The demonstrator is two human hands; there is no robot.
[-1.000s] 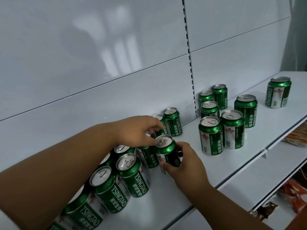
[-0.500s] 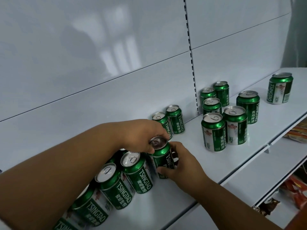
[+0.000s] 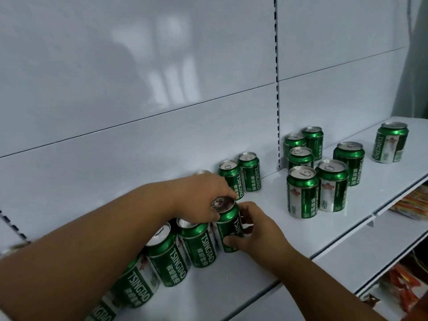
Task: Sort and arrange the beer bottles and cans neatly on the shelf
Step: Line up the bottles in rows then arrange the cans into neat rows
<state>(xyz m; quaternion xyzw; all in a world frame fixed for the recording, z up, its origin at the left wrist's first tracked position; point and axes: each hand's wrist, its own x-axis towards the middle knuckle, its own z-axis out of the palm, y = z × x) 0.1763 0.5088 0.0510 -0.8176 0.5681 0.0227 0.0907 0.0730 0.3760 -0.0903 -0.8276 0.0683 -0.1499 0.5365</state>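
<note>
Green Tsingtao beer cans stand on a white shelf (image 3: pixel 266 256). Both hands hold one upright can (image 3: pixel 228 222) at the right end of a front row of cans (image 3: pixel 185 249). My left hand (image 3: pixel 203 198) covers its top and far side. My right hand (image 3: pixel 254 230) grips its label side from the right. Two cans (image 3: pixel 239 174) stand against the back panel just behind. A loose cluster of several cans (image 3: pixel 317 174) stands to the right, with a single can (image 3: pixel 390 142) farther right. My left forearm hides cans behind the row.
The white back panel (image 3: pixel 162 89) rises behind the shelf, with a slotted upright (image 3: pixel 276 89) dividing it. A lower white shelf (image 3: pixel 370 246) sticks out below at the right, with orange snack packets (image 3: pixel 410 202) on it and beneath it.
The held can has slid left against the end of the front row, with both hands still on it. The view has shifted slightly, so the right-hand cans sit higher in frame.
</note>
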